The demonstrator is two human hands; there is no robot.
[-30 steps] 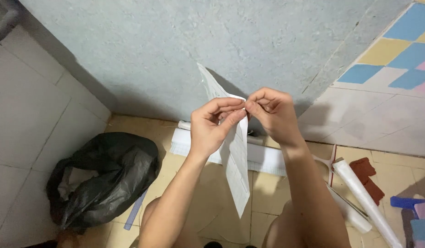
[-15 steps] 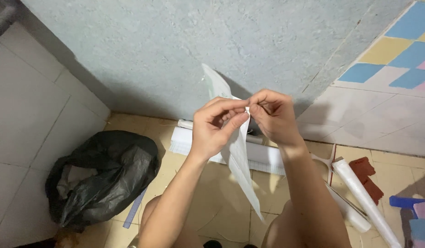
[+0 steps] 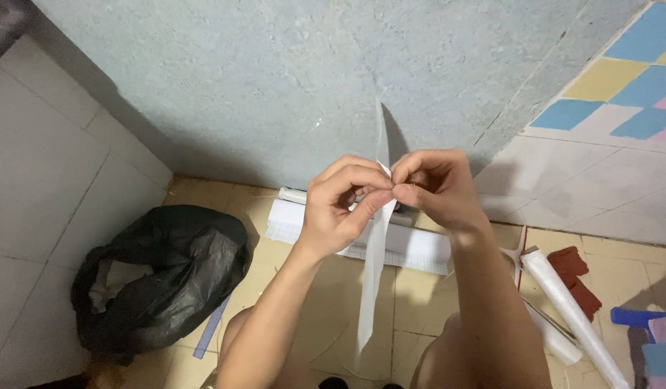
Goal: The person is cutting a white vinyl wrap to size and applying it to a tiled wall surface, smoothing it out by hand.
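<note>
Over the tiled floor (image 3: 419, 302), my left hand (image 3: 344, 205) and right hand (image 3: 434, 184) pinch a thin white strip (image 3: 371, 277), working its fold; next needs a firm, even crease.

Left hand (image 3: 342, 209), right hand (image 3: 435, 189) bare (no rings, gloves); forearms unsleeved; bare knees.

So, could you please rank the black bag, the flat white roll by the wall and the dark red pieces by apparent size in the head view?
1. black bag
2. flat white roll, partly hidden by the hands
3. dark red pieces
</note>
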